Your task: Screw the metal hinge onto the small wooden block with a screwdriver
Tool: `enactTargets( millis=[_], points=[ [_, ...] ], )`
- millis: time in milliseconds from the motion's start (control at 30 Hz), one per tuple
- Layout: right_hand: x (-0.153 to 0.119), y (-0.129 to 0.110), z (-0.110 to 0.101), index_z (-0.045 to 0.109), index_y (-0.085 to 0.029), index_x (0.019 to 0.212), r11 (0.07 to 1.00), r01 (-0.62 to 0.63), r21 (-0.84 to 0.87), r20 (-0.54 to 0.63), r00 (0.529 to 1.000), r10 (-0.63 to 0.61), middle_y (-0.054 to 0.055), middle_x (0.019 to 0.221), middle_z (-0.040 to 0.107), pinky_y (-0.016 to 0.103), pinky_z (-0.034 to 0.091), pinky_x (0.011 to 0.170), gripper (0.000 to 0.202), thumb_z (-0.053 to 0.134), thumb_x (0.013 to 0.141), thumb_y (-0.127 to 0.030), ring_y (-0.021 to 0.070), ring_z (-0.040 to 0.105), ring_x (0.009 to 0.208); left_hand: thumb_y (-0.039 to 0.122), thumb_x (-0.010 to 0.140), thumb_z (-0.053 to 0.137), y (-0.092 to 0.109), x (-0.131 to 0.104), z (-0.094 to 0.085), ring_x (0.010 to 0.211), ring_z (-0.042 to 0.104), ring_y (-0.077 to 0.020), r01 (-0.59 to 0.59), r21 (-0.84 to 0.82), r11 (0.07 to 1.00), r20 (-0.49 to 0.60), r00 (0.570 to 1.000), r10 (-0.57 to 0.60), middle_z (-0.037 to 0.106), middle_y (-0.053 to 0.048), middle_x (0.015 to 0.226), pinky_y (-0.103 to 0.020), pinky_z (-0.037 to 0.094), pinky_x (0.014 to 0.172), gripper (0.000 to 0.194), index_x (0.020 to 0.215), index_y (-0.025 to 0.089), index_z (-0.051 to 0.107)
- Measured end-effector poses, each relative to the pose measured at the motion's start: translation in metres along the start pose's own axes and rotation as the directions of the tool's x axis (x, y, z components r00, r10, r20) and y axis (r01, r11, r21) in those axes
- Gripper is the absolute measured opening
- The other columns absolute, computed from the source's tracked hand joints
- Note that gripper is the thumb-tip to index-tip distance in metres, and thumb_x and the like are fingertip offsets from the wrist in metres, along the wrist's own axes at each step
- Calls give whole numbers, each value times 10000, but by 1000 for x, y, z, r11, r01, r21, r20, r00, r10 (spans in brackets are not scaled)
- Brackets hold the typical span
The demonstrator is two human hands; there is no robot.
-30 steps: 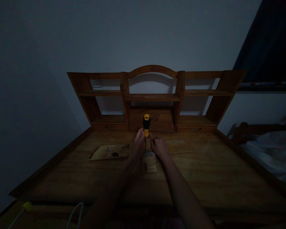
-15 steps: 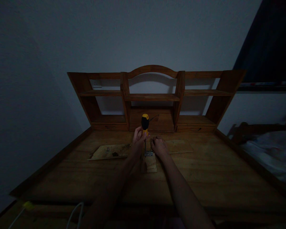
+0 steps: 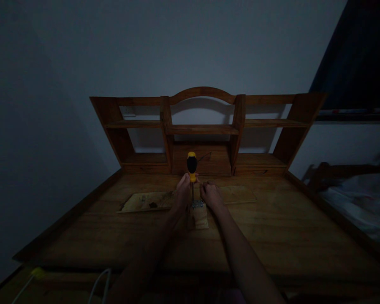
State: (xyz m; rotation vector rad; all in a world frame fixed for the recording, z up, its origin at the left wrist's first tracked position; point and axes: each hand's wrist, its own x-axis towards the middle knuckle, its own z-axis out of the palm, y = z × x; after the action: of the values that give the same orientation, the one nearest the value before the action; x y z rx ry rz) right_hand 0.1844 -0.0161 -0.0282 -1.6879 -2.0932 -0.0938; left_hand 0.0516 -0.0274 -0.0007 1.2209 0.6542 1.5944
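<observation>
A yellow-and-black screwdriver (image 3: 191, 164) stands upright, its shaft running down to a small metal hinge (image 3: 197, 204). My left hand (image 3: 183, 189) is closed round the lower end of its handle, with the fingertips partly hidden behind it. The hinge lies on a short wooden board (image 3: 201, 219), whose near end points toward me. Just right of the hinge, my right hand (image 3: 211, 194) presses down with curled fingers on the wooden pieces. A longer light board (image 3: 240, 194) extends to the right from under that hand. To the left lies a stained, rough-edged board (image 3: 147, 202).
All this lies on a wooden desk (image 3: 281, 228) with raised side edges. A wooden shelf unit (image 3: 202, 129) stands at the back against the wall. A white cable (image 3: 99, 283) and a yellow object (image 3: 38, 272) are at the lower left. Bedding (image 3: 361, 202) shows at the right.
My left hand has shifted slightly down and its grip on the screwdriver handle has changed, showing more of the handle. The screwdriver tilts a little left. My right hand stays in place.
</observation>
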Motion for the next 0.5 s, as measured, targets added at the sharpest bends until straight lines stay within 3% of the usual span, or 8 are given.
enactTargets(
  millis=[133,300,400,500],
  points=[
    [1,0,1,702,-156,974,1000,-11,-1,5,1000,11,130,1006,685,271,412,847,333,407,985,-309,218,612,995,451,855,644,-1,-2,0,850,603,-145,-20,41,999,-41,999,21,628,-24,901,-242,455,800,287,971,190,623],
    [1,-1,1,697,-156,989,1000,-21,6,11,1000,21,134,1011,682,276,409,856,350,385,994,-315,217,609,1001,348,752,779,-3,-1,1,859,601,-132,-33,32,999,-3,999,33,623,-7,937,-240,462,811,354,1014,218,579],
    [0,-1,0,694,-159,1007,1000,-25,11,15,1000,25,138,1034,676,281,405,866,352,380,995,-316,217,604,1018,464,829,681,-2,-1,2,922,600,-162,-40,49,998,5,999,40,643,-47,978,-272,460,863,314,988,199,626],
    [-1,-2,-1,694,-158,1030,1000,-27,14,24,999,27,142,1053,675,279,406,867,347,392,991,-324,216,607,1017,543,909,526,1,-2,3,904,604,-180,-17,66,998,33,999,15,651,-62,923,-282,459,848,391,990,185,661]
  ],
)
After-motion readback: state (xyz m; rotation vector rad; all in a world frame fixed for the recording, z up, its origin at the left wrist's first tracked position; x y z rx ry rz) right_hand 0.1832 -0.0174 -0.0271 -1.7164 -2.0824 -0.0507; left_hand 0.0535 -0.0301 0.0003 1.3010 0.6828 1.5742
